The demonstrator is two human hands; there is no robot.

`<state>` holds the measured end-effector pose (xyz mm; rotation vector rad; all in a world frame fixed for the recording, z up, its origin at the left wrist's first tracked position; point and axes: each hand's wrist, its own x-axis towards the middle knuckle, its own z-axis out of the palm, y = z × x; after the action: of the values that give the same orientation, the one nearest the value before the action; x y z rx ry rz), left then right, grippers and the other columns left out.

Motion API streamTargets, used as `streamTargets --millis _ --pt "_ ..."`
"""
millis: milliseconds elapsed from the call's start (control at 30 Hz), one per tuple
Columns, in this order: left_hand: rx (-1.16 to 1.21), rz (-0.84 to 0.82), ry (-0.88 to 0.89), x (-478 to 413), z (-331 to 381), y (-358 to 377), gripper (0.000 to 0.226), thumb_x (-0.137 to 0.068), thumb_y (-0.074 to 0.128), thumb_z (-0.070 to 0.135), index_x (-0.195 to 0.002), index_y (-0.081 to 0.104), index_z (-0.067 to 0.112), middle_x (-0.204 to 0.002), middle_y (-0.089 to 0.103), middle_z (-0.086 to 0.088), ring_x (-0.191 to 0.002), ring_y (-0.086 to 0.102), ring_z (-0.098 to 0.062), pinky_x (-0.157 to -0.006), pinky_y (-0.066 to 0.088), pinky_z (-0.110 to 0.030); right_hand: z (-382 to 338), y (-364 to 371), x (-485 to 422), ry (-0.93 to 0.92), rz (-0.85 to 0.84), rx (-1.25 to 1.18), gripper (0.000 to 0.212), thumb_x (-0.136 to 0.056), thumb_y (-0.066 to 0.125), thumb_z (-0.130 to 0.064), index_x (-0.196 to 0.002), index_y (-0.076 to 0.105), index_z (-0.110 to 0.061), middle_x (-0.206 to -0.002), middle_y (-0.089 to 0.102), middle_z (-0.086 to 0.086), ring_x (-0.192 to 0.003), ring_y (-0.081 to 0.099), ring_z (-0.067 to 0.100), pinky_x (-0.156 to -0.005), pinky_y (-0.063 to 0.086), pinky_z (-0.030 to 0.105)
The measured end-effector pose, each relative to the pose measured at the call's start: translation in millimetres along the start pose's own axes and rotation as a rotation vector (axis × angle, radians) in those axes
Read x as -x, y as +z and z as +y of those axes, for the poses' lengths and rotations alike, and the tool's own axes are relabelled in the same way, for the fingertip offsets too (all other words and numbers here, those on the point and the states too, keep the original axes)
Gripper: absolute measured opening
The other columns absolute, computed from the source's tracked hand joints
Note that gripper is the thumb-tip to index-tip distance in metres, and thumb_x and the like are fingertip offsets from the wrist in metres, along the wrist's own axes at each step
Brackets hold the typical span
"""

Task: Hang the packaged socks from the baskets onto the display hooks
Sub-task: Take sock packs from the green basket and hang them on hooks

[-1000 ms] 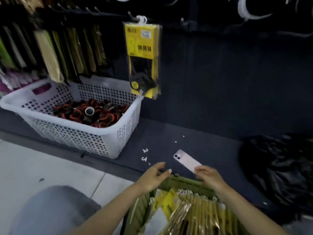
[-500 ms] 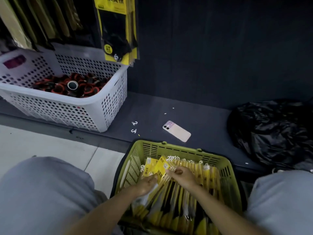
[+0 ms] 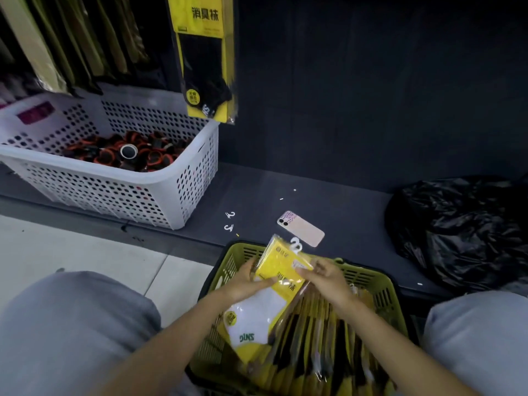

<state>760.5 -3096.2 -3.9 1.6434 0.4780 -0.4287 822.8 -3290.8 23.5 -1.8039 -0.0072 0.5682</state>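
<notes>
Both hands were sorting inside the green basket [image 3: 371, 278] a moment ago; now one sock pack [image 3: 281, 267] is raised above its far edge — left hand [image 3: 243, 281] and right hand [image 3: 328, 277] each pinch a side, white hook [image 3: 296, 244] upward. Hanging likely comes next.

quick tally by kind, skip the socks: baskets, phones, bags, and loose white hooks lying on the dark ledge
baskets: 2 (white basket, green basket)
phone: 1
black bag: 1
loose white hooks: 2 ()
total: 6
</notes>
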Motion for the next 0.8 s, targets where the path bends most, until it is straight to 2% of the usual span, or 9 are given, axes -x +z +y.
streamTargets --millis 67,167,233,333,467,600,633,700,800 --pt "0.079 -0.174 0.020 7.3 32.3 -13.7 0.062 -0.083 0.071 0.034 -0.137 0.047 0.016 -0.122 0.066 -0.001 -0.110 0.064 -0.017 -0.100 0.048 -0.036 -35.6 -17.5 1.6 -0.063 -0.030 -0.075 0.024 -0.080 0.074 -0.018 -0.101 0.067 -0.008 -0.097 0.074 0.006 -0.077 0.070 0.007 -0.068 0.053 0.018" --pt "0.048 -0.337 0.127 21.5 85.3 -36.2 0.038 -0.086 0.069 0.020 -0.123 0.061 0.012 -0.120 0.068 -0.005 -0.113 0.063 -0.021 -0.101 0.047 -0.035 -87.5 -32.8 -2.4 -0.176 -0.037 -0.136 0.032 -0.081 0.072 -0.026 -0.111 0.065 -0.018 -0.097 0.075 0.000 -0.091 0.071 0.014 -0.086 0.052 0.027" --pt "-0.011 -0.328 0.235 30.0 122.2 -52.5 0.033 -0.085 0.069 0.015 -0.118 0.064 0.013 -0.117 0.069 -0.004 -0.109 0.065 -0.021 -0.093 0.052 -0.030 -121.1 -31.3 -6.6 -0.284 -0.049 -0.176 0.025 -0.084 0.068 -0.026 -0.108 0.067 -0.020 -0.094 0.076 -0.004 -0.088 0.072 0.011 -0.080 0.054 0.023" --pt "-0.066 -0.178 0.408 43.1 169.4 -77.7 0.029 -0.082 0.073 0.018 -0.110 0.067 0.012 -0.109 0.073 -0.004 -0.102 0.069 -0.021 -0.085 0.055 -0.030 -169.7 -16.8 -12.0 -0.455 0.026 -0.260 0.022 -0.081 0.068 -0.029 -0.100 0.067 -0.018 -0.091 0.075 -0.010 -0.084 0.071 0.003 -0.066 0.050 0.010" --pt "-0.047 0.067 0.638 64.1 212.5 -114.5 0.036 -0.072 0.078 0.021 -0.106 0.068 0.012 -0.102 0.075 0.001 -0.095 0.071 -0.018 -0.075 0.057 -0.026 -228.3 9.1 -19.0 -0.547 0.058 -0.330 0.043 -0.067 0.071 -0.042 -0.097 0.063 -0.012 -0.090 0.072 0.000 -0.080 0.068 0.011 -0.069 0.055 0.023" --pt "-0.060 0.274 0.822 82.1 238.9 -152.6 0.020 -0.068 0.085 0.029 -0.084 0.073 0.026 -0.083 0.075 0.005 -0.078 0.072 -0.010 -0.063 0.053 -0.016 -273.6 41.4 -28.1 -0.620 -0.054 -0.427 0.032 -0.071 0.069 -0.033 -0.092 0.065 -0.009 -0.088 0.074 0.004 -0.075 0.070 0.013 -0.060 0.054 0.019" --pt "-0.054 0.337 0.853 85.2 242.1 -160.9 0.018 -0.068 0.083 0.036 -0.075 0.071 0.026 -0.072 0.072 0.008 -0.067 0.069 -0.006 -0.058 0.048 -0.013 -282.1 49.9 -31.0 -0.638 -0.068 -0.438 0.029 -0.074 0.069 -0.030 -0.092 0.065 -0.008 -0.087 0.075 0.004 -0.074 0.071 0.012 -0.059 0.053 0.018" --pt "-0.041 0.471 0.890 85.6 240.1 -177.6 0.040 -0.073 0.071 0.056 -0.054 0.055 0.025 -0.046 0.049 0.010 -0.042 0.047 -0.002 -0.046 0.034 -0.010 -296.1 66.7 -36.4 -0.664 -0.090 -0.446 0.019 -0.080 0.067 -0.022 -0.093 0.065 -0.007 -0.086 0.075 0.005 -0.073 0.071 0.013 -0.058 0.054 0.019" --pt "0.017 0.640 0.869 85.0 228.3 -197.1 0.047 -0.080 0.054 0.052 -0.043 0.038 0.027 -0.040 0.022 0.009 -0.036 0.022 -0.003 -0.040 0.020 -0.011 -317.0 89.9 -43.9 -0.702 -0.069 -0.411 0.010 -0.087 0.064 -0.017 -0.094 0.066 -0.010 -0.087 0.076 0.005 -0.076 0.072 0.016 -0.061 0.057 0.023"
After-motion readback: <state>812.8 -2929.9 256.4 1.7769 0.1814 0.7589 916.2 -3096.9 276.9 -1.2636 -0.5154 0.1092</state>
